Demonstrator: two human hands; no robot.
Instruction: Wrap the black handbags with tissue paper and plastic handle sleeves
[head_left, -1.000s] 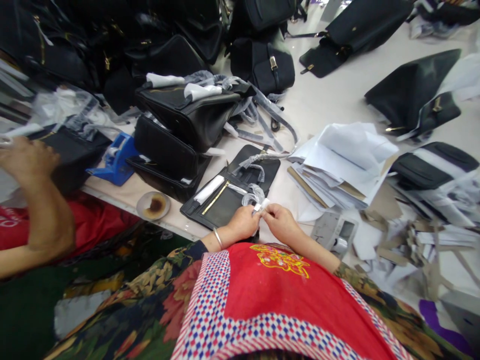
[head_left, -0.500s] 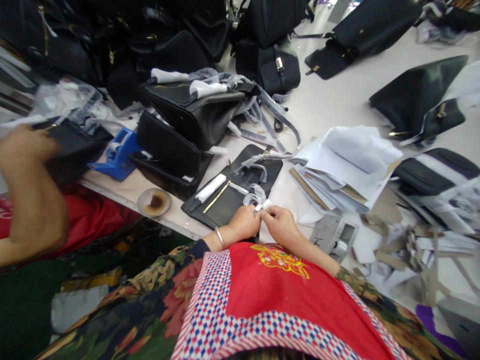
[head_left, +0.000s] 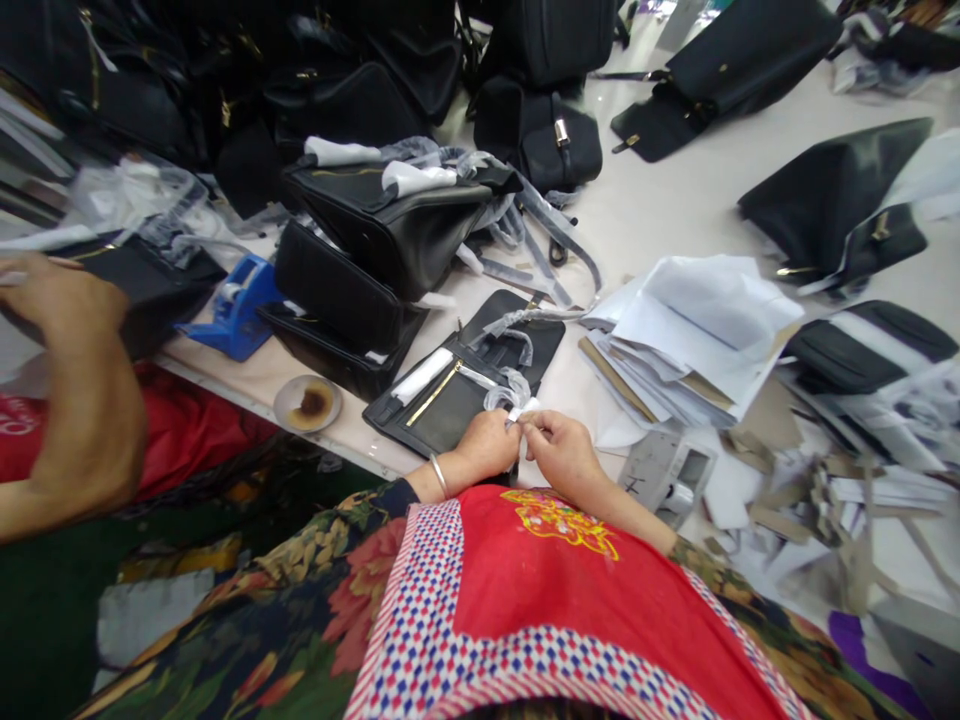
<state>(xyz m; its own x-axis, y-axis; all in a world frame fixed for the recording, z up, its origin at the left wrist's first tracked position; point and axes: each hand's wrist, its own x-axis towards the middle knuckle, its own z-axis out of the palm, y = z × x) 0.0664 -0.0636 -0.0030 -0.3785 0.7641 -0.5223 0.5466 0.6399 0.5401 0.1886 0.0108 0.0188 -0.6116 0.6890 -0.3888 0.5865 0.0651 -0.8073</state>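
Before me a black bag (head_left: 442, 425) lies flat, with a gold zipper (head_left: 433, 395) and a white wrapped piece beside it. A strap in clear plastic (head_left: 511, 385) curls over the bag's near right edge. My left hand (head_left: 489, 442) is closed at the strap's near end, where a white wrapping (head_left: 525, 409) shows. Pinched at the same spot, my right hand (head_left: 559, 446) almost touches the left fingertips. What exactly lies between the fingertips is too small to make out, though the white-covered strap end comes out of them.
Left of the bag stand stacked black bags (head_left: 337, 285), a blue tape dispenser (head_left: 238, 305) and a small stained dish (head_left: 307, 403). White papers (head_left: 697, 320) are piled on the right, near a grey device (head_left: 667, 475) and cardboard scraps (head_left: 795, 500). A co-worker's arm (head_left: 82, 380) reaches in at far left.
My hands stay at the strap end, with the right fingers shifting only slightly. The co-worker's hand at far left has moved a little.
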